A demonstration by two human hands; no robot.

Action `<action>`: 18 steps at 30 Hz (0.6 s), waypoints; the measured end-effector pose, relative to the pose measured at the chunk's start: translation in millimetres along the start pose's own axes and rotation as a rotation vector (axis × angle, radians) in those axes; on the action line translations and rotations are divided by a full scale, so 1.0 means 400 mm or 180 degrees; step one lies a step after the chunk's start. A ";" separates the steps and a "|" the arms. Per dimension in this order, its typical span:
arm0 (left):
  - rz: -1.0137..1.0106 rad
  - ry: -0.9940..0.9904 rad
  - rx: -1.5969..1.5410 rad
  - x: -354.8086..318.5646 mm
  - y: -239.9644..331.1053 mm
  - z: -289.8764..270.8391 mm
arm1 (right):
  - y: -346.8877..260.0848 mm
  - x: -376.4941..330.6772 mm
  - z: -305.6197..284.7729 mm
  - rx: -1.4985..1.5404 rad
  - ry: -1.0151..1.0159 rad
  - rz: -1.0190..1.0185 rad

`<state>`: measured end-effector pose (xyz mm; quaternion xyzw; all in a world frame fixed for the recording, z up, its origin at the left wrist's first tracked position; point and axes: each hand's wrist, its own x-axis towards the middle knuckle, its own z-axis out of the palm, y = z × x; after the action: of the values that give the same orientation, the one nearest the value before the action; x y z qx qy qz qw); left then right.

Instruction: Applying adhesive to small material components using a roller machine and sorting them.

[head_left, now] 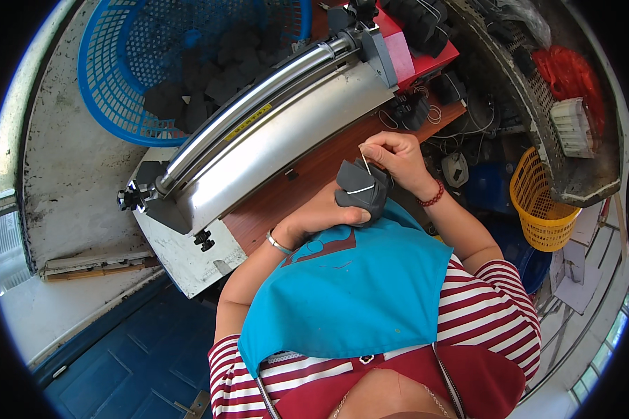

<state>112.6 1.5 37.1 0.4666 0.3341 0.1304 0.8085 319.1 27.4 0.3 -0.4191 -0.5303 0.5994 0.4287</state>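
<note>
My left hand [326, 211] is closed round a bundle of dark grey flat pieces [360, 187], held just in front of the blue apron [356, 279]. A white string [360, 190] runs across the bundle. Above it, my right hand [397, 157] pinches the string between thumb and fingers and draws a length of it up from the bundle. The bundle's underside is hidden by my left hand and the apron.
Ahead stands a machine with a long metal roller [258, 105] on a brown wooden top [272, 202]. Behind it, a blue basket [94, 77] holds many dark pieces. Tied bundles [409, 112] lie by the red box [437, 63]. A yellow basket [545, 230] is at right.
</note>
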 end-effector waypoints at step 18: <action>-0.0228 0.0050 -0.1299 0.044 -0.114 -0.056 | 0.280 -0.062 -0.065 -0.0611 0.1150 0.0269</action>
<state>106.1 1.4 -16.4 0.2799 0.3234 0.1702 0.8877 343.2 2.9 -112.4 -0.5806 -0.4815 0.4787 0.4493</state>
